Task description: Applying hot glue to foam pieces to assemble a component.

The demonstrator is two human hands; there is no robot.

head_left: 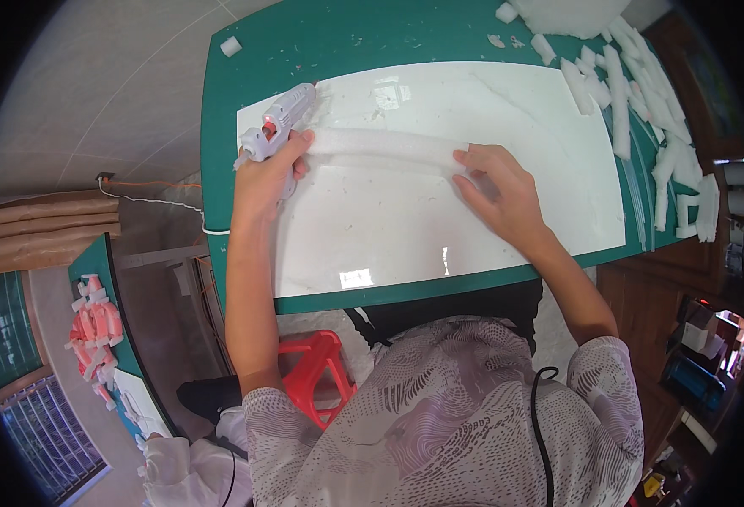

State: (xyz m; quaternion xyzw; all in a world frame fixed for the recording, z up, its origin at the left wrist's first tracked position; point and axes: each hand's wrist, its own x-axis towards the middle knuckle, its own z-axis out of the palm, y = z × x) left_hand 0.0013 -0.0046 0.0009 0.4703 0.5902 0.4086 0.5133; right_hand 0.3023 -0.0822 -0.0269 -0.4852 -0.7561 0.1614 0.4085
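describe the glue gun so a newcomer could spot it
Find the green table, then the glossy white sheet on it. Near its upper-left corner, at the left hand, is the glue gun. Its pale, pistol-shaped body with a red part differs from the white foam strip.

A red stool (309, 372) stands well apart from a barred window (51, 427).

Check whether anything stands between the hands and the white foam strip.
Nothing visible does: the left hand and right hand touch opposite ends of the white foam strip. The glue gun is at the left hand, not in between.
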